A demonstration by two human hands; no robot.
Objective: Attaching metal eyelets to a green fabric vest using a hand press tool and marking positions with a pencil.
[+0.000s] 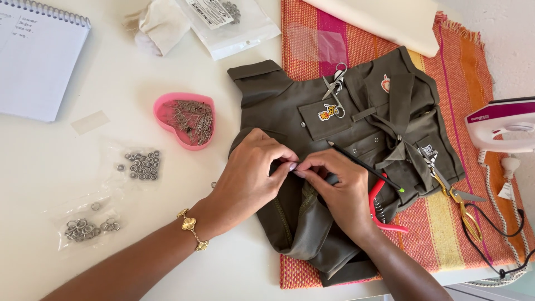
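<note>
Head view: left hand point(251, 167) and right hand point(340, 192) pinch a fold of the olive garment point(334, 145) between fingertips, likely pinning it; pin dish point(186, 119) lies left of the grip.

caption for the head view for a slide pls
Both hands, left hand and right hand, pinch a fold of an olive garment beside a pink heart-shaped pin dish.

Pin dish point(185, 119) left — garment point(334, 167) right
</note>
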